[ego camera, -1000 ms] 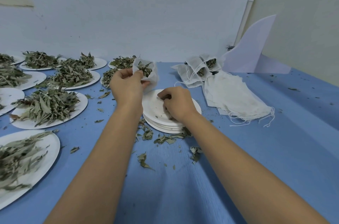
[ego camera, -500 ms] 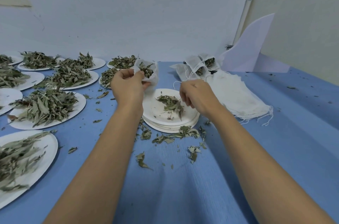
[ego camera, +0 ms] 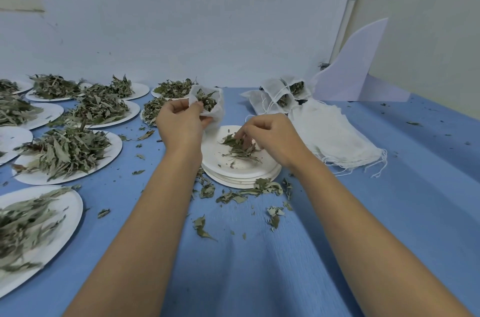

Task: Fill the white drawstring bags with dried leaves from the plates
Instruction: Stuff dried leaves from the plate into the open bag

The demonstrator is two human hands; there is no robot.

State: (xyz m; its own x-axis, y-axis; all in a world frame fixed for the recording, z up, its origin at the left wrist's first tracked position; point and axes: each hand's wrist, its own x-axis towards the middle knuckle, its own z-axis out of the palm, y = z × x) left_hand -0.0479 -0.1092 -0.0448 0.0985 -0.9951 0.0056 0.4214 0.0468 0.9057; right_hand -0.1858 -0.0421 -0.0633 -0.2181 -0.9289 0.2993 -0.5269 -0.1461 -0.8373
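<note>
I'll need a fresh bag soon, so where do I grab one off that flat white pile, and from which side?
Probably pinch the top layer at the near right corner of the empty bag pile, where the drawstrings trail loose. The bags lie flat, so come in from the right.

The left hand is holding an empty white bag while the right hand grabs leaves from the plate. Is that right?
Not quite. The bag in the left hand is not empty: the head view shows dried leaves inside it. The rest holds: the right hand grabs the loose pile from the plate.
</note>
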